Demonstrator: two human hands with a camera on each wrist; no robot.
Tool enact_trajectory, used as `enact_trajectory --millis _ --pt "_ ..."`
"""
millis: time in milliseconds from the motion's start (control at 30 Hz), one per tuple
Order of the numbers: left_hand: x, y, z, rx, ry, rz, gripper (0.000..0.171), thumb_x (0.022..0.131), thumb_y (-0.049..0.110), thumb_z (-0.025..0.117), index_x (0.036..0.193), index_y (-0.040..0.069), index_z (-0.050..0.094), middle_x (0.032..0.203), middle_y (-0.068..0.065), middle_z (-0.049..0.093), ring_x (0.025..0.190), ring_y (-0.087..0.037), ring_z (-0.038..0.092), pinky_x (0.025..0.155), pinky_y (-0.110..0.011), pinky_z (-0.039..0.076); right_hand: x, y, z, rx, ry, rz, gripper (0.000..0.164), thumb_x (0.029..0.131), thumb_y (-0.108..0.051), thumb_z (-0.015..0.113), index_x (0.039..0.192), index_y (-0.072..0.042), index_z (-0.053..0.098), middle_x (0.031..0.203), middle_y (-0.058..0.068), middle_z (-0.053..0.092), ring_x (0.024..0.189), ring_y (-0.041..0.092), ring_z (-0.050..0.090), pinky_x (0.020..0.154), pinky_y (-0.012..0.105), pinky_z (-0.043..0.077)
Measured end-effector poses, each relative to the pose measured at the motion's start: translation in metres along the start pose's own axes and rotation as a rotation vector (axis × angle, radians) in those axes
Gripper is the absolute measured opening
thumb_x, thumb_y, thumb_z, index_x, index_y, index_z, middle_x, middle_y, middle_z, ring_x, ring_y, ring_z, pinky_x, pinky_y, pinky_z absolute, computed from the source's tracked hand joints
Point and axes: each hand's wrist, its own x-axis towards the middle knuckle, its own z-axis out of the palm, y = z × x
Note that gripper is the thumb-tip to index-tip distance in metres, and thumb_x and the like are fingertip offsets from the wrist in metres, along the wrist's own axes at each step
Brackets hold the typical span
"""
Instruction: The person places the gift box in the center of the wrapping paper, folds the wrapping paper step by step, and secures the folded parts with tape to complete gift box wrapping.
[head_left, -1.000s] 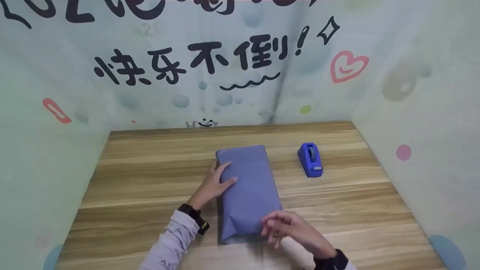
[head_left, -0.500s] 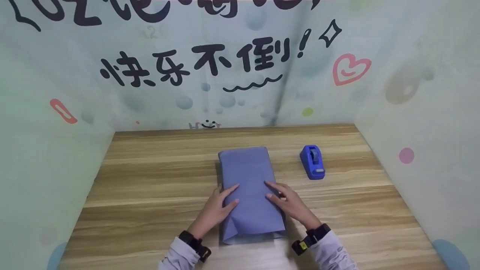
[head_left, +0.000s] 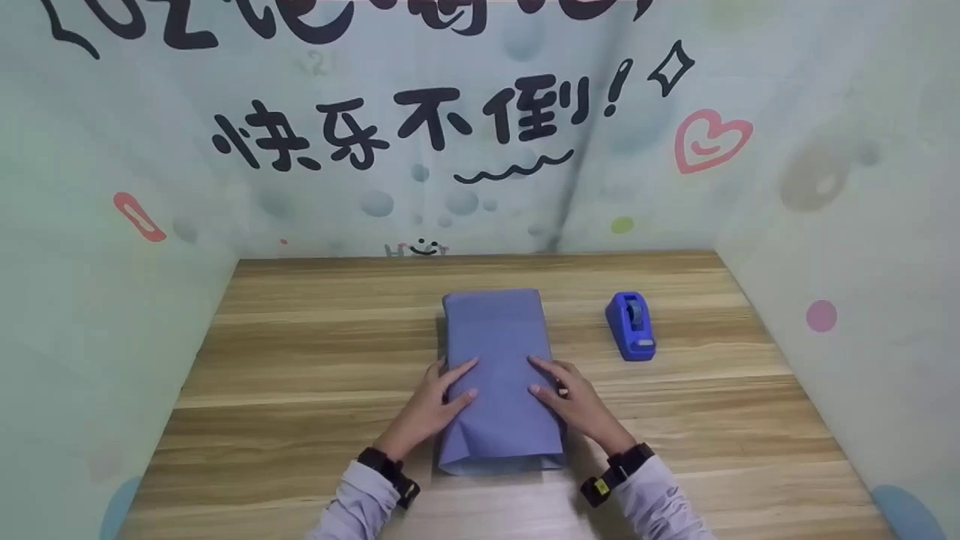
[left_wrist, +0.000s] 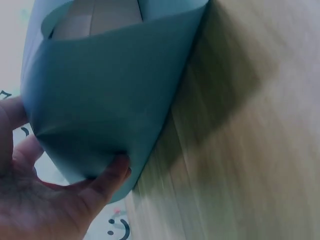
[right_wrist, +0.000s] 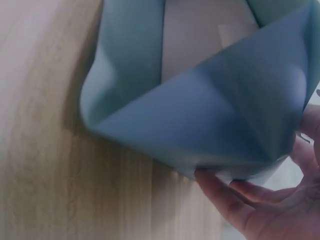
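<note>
Whereas a second earlier the right hand (head_left: pixel 581 401) hung by the near corner, the head view showed it at the right side of the oblong blue-violet paper-wrapped package (head_left: pixel 502 330), opposite the left hand (head_left: pixel 431 401), so both were probably steadying it. The package lay mid-table on striped wood (head_left: pixel 315 337), left of a wedge-shaped blue plastic tape dispenser (head_left: pixel 628 334). In the left wrist view, left fingers gripped smooth paper along the edge; a pale, flat-sided box (left_wrist: pixel 102 17) showed inside the open end. In the right wrist view, right fingers gripped likewise below the flaring, creased rim.
</note>
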Motion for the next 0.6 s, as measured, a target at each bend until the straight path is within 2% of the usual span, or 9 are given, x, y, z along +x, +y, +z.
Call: enact_trajectory --millis 167,267,433,600 --pt "-0.0018 -0.0003 -0.0020 0.025 -0.068 -0.050 0.069 0.084 0.048 0.062 0.145 0.031 0.033 0.151 -0.029 0.006 0.135 -0.051 0.018 0.101 -0.067 0.027 -0.0021 0.0061 -0.0022 0.003 -0.077 0.012 0.058 0.088 -0.030 0.063 0.140 -0.017 0.042 0.138 0.022 0.040 0.124 0.038 0.043 0.095 0.052 0.044" --pt "-0.0030 0.0002 -0.0022 0.044 -0.085 -0.068 0.079 0.079 0.053 0.066 0.145 0.036 0.028 0.153 -0.027 0.004 0.135 -0.051 0.018 0.101 -0.066 0.028 -0.0030 0.0082 -0.0036 -0.001 -0.127 0.032 0.067 0.086 -0.033 0.066 0.144 -0.021 0.036 0.142 0.023 0.036 0.127 0.041 0.039 0.099 0.055 0.041" --pt "-0.0045 0.0003 -0.0010 0.083 -0.061 -0.055 0.085 0.074 0.054 0.070 0.146 0.035 0.028 0.152 -0.028 0.005 0.135 -0.051 0.019 0.102 -0.065 0.028 -0.0034 0.0079 -0.0053 -0.056 -0.159 0.041 0.078 0.080 -0.038 0.070 0.146 -0.024 0.031 0.142 0.027 0.033 0.125 0.044 0.040 0.099 0.058 0.038" --pt "-0.0047 0.0014 0.0004 0.151 -0.030 -0.046 0.088 0.071 0.057 0.071 0.145 0.035 0.029 0.151 -0.030 0.010 0.135 -0.050 0.021 0.101 -0.064 0.031 -0.0031 0.0045 -0.0082 -0.104 -0.157 0.049 0.080 0.077 -0.042 0.071 0.145 -0.025 0.032 0.139 0.027 0.035 0.120 0.043 0.044 0.097 0.057 0.040"
